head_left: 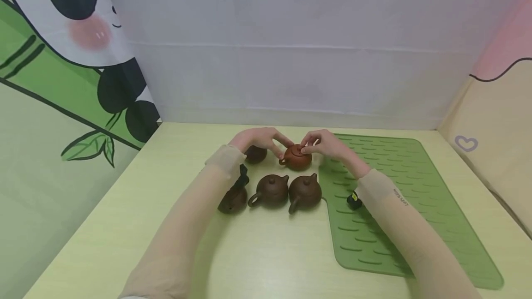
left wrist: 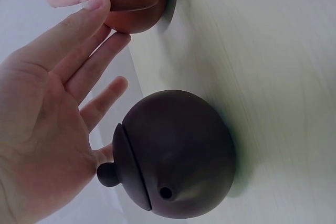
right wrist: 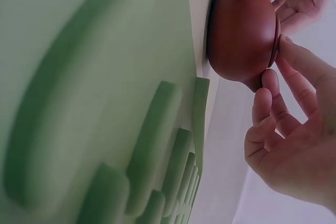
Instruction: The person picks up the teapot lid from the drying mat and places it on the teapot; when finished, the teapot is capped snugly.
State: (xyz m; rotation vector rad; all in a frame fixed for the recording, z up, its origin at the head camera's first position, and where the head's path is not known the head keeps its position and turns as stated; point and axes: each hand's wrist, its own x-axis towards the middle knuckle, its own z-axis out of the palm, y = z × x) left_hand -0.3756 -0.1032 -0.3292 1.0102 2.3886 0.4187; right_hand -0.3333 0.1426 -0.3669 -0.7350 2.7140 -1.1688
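A reddish-brown clay teapot (head_left: 300, 161) stands on the table beside the left edge of the green mat. My left hand (head_left: 262, 137) pinches it at the handle side, thumb on the handle (left wrist: 135, 0) and fingers against the body. From the other side my right hand (head_left: 327, 144) holds it, with the thumb at the lid's edge and other fingers touching the spout (right wrist: 255, 82). Close under the left palm is a dark brown teapot (left wrist: 178, 150), its lid on. Two more dark teapots, one in the middle (head_left: 272, 191) and one to its right (head_left: 305, 193), stand nearer me.
Another dark teapot (head_left: 233, 201) is partly hidden by the left forearm. A green ridged mat (head_left: 420, 188) covers the table's right part under the right forearm. Black wrist gear (head_left: 354, 200) shows beside the right sleeve. A white cloth wall (head_left: 291, 82) rises behind.
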